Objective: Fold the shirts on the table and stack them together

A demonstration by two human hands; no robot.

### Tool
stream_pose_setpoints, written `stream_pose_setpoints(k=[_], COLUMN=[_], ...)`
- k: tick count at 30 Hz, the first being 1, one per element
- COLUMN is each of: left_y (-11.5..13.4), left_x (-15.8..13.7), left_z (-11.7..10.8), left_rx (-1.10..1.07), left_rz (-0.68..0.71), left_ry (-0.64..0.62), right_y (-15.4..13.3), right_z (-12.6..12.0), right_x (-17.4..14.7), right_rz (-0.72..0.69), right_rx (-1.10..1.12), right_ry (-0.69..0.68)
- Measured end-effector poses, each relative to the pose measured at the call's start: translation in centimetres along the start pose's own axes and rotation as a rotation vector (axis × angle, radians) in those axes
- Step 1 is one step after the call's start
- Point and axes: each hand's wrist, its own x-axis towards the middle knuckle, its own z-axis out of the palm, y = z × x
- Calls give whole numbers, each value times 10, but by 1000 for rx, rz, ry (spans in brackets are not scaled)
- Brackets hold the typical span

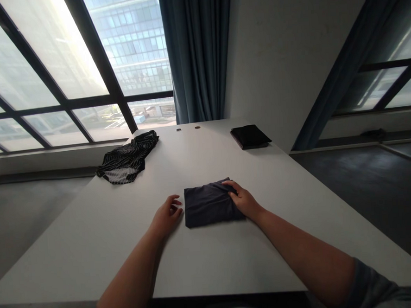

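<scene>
A dark grey-blue garment (pixel 208 204), folded into a rectangle, lies on the white table in front of me. My right hand (pixel 242 200) grips its right end, fingers over the top edge and thumb on the cloth, with small creases around them. Just off the garment's left edge rests my left hand (pixel 167 216). It holds nothing, and its fingers are loosely curled with the thumb apart from them.
At the far left, a crumpled black garment with white line patterns (pixel 129 156) lies along the table edge. Folded black cloth (pixel 250 136) is stacked at the far right. The white table (pixel 184 262) reaches toward a blue curtain (pixel 199 56) and windows.
</scene>
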Motion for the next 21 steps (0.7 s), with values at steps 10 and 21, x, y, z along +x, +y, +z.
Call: stream_pose_setpoints(k=[10, 21], left_y=[16, -4], left_x=[-3, 3], left_z=[-2, 0], left_rx=[136, 488], left_rz=[44, -51], left_ry=[-38, 101], right_y=[-3, 12], right_z=[-18, -77], right_x=[32, 170], right_rz=[79, -92], right_rx=[-49, -400], right_ry=[-202, -257])
